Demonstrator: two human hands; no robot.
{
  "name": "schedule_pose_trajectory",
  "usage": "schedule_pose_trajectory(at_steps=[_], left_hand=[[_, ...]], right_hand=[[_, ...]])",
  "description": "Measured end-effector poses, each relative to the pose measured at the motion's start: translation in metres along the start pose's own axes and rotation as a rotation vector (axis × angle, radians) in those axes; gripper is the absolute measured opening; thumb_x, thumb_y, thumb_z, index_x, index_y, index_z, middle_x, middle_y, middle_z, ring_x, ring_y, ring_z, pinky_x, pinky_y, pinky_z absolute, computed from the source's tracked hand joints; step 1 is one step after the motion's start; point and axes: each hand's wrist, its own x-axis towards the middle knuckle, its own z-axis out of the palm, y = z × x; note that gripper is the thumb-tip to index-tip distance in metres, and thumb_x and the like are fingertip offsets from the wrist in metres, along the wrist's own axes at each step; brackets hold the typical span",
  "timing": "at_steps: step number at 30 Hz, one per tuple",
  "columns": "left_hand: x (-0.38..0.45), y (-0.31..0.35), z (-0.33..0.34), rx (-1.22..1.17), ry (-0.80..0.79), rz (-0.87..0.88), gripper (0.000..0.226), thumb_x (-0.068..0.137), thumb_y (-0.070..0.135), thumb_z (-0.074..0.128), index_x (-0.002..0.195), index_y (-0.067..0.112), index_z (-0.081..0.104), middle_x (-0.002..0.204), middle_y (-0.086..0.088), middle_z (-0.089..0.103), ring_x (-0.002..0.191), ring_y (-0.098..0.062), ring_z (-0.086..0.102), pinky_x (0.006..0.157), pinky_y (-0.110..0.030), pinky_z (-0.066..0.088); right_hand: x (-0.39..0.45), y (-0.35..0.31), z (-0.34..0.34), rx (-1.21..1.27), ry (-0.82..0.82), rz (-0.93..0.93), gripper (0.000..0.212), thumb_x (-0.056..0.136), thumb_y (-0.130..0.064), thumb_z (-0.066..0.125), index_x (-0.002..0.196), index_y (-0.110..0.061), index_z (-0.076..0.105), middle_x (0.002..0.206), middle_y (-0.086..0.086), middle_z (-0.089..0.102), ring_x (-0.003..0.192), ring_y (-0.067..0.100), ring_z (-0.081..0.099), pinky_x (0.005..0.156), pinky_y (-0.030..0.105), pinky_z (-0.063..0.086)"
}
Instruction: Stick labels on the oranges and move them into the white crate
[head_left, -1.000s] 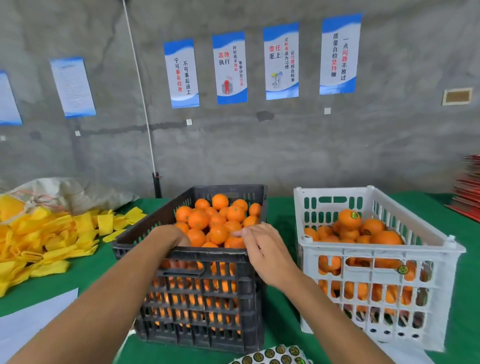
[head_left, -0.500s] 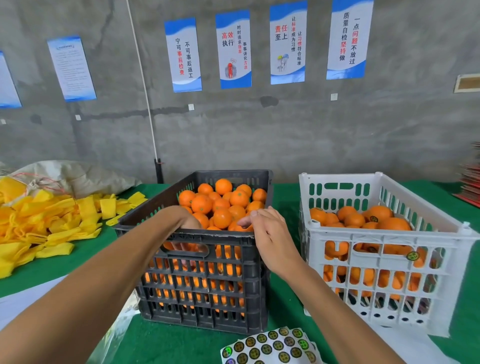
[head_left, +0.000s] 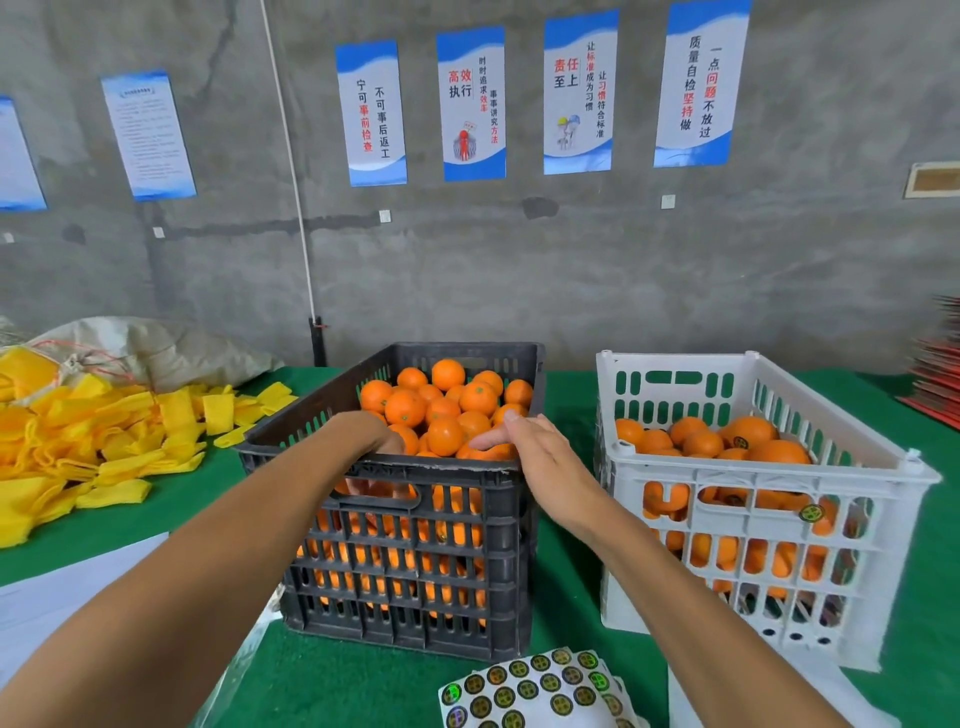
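Fingers of your R hand (head_left: 540, 457) have straightened, released, over black crate (head_left: 415, 545) oranges (head_left: 447, 410); L hand (head_left: 371, 439) stays dipped inside, grip can't tell. Pick pending.

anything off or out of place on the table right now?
One oddity: a round label is stuck on the front wall of the white crate, not on an orange. Otherwise nothing spilled or tipped; the black crate stands upright.
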Motion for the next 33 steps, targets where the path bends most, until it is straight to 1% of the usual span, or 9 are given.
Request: schedule_pose_trajectory(at_steps=[4, 7, 9, 14, 17, 20, 25, 30, 33], left_hand=[[-0.023, 0.009, 0.001, -0.085, 0.319, 0.153, 0.052, 0.076, 0.049, 0.082, 0.110, 0.015, 0.062, 0.107, -0.004, 0.066, 0.088, -0.024, 0.063, 0.075, -0.031, 0.052], [-0.057, 0.028, 0.003, -0.449, 0.789, 0.444, 0.084, 0.053, 0.061, 0.075, 0.128, 0.027, 0.062, 0.114, 0.004, 0.062, 0.086, -0.018, 0.067, 0.068, -0.030, 0.055], [-0.084, 0.041, 0.015, -0.546, 1.049, 0.639, 0.078, 0.055, 0.062, 0.074, 0.128, 0.040, 0.058, 0.112, 0.015, 0.051, 0.091, -0.015, 0.066, 0.077, -0.030, 0.056], [-0.129, 0.064, 0.078, -0.517, 1.381, 0.924, 0.072, 0.071, 0.047, 0.078, 0.138, 0.039, 0.052, 0.124, 0.010, 0.042, 0.095, -0.008, 0.059, 0.069, -0.015, 0.052], [-0.128, 0.077, 0.132, -0.573, 1.351, 0.984, 0.074, 0.074, 0.043, 0.082, 0.142, 0.033, 0.052, 0.131, 0.007, 0.040, 0.095, -0.001, 0.059, 0.065, -0.008, 0.048], [-0.107, 0.084, 0.185, -0.512, 1.155, 0.902, 0.078, 0.078, 0.057, 0.077, 0.145, 0.040, 0.043, 0.131, 0.017, 0.030, 0.077, 0.002, 0.059, 0.066, -0.014, 0.054], [-0.060, 0.078, 0.239, -0.498, 0.798, 0.848, 0.074, 0.079, 0.059, 0.074, 0.142, 0.049, 0.036, 0.136, 0.033, 0.020, 0.101, -0.010, 0.062, 0.079, -0.014, 0.056], [-0.043, 0.073, 0.291, -0.724, 0.668, 0.850, 0.071, 0.084, 0.052, 0.079, 0.142, 0.041, 0.039, 0.140, 0.025, 0.039, 0.119, -0.001, 0.055, 0.087, -0.019, 0.055], [-0.041, 0.069, 0.309, -1.025, 0.529, 0.749, 0.072, 0.083, 0.054, 0.076, 0.143, 0.041, 0.038, 0.127, 0.026, 0.052, 0.109, -0.007, 0.064, 0.086, -0.030, 0.059]], right_hand=[[-0.003, -0.022, -0.026, 0.240, -0.135, 0.153, 0.075, 0.107, -0.059, 0.006, 0.111, -0.037, 0.078, 0.113, -0.041, 0.065, 0.111, -0.029, 0.044, 0.116, 0.033, 0.012], [-0.007, -0.034, -0.044, 0.447, -0.111, 0.203, 0.079, 0.107, -0.058, 0.005, 0.124, -0.020, 0.073, 0.122, -0.012, 0.074, 0.123, 0.000, 0.059, 0.126, 0.047, 0.002], [-0.014, -0.040, -0.050, 0.543, -0.051, 0.198, 0.075, 0.109, -0.055, 0.010, 0.123, -0.016, 0.073, 0.122, -0.004, 0.074, 0.124, 0.009, 0.062, 0.127, 0.051, 0.003], [-0.062, -0.032, -0.061, 0.860, -0.065, 0.112, 0.062, 0.109, -0.048, 0.027, 0.127, -0.006, 0.068, 0.128, 0.009, 0.071, 0.121, 0.023, 0.067, 0.115, 0.041, 0.041], [-0.102, -0.009, -0.057, 0.814, -0.039, 0.104, 0.050, 0.105, -0.044, 0.042, 0.120, -0.009, 0.075, 0.124, 0.010, 0.073, 0.114, 0.028, 0.071, 0.096, 0.032, 0.058], [-0.132, 0.028, -0.041, 0.652, 0.033, 0.187, 0.032, 0.100, -0.030, 0.057, 0.111, -0.010, 0.078, 0.113, 0.009, 0.077, 0.105, 0.025, 0.074, 0.096, 0.027, 0.056], [-0.160, 0.083, -0.011, 0.549, -0.047, 0.325, 0.023, 0.102, -0.013, 0.059, 0.121, -0.008, 0.071, 0.112, 0.006, 0.078, 0.106, 0.022, 0.074, 0.090, 0.024, 0.058], [-0.174, 0.122, 0.014, 0.256, -0.083, 0.309, 0.022, 0.103, -0.016, 0.061, 0.118, -0.023, 0.075, 0.120, -0.003, 0.075, 0.118, 0.017, 0.067, 0.104, 0.032, 0.052], [-0.178, 0.141, 0.028, -0.277, -0.259, 0.187, 0.049, 0.102, -0.047, 0.057, 0.146, -0.025, 0.056, 0.158, -0.017, 0.038, 0.148, 0.002, 0.028, 0.124, 0.029, 0.024]])
